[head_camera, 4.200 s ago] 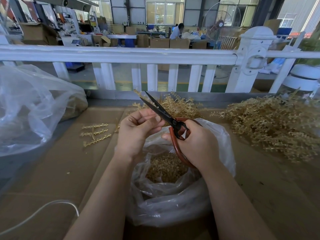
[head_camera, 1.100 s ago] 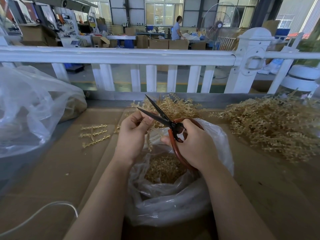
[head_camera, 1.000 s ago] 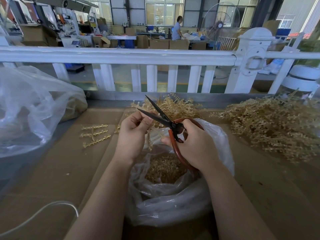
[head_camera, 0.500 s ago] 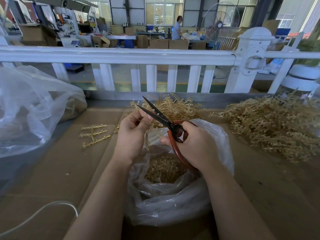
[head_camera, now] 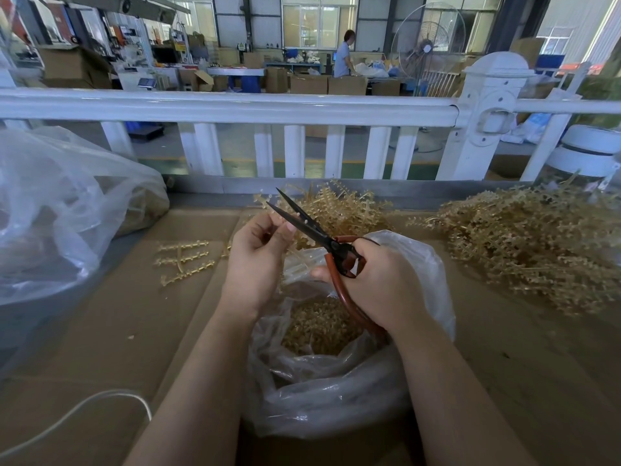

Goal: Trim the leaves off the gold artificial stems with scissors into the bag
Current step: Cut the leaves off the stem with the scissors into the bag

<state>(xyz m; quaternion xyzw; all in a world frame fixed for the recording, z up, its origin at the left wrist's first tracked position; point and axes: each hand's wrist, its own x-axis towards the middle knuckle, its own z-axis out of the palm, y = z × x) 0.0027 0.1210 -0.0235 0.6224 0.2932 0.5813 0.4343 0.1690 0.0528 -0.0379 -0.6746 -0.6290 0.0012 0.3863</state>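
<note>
The right hand grips the red handles of the scissors, fingers curled through and around the loops. The 2 black blades stand slightly apart and point up and to the left, over the far rim of the bag. The left hand is raised just beside the blades, its fingers and thumb pinching a thin gold stem; only the tip of that stem shows above the fingers, close to the blade points, and how much of it lies between the blades cannot be told.

Directly beneath both hands sits the clear plastic bag, its mouth open, on the cardboard-covered desk. A heap of gold leaf cuttings lies in the bottom of it. Behind the bag and the scissors a small pile of gold stems rests against the far edge of the desk. A much larger pile spreads over the right side of the desk, well apart from the bag. To the left of the left hand a few trimmed stems lie flat on the cardboard.

A big crumpled plastic bag fills the left side of the desk. A white cable curves across the near left corner. A white railing runs beyond the desk.
</note>
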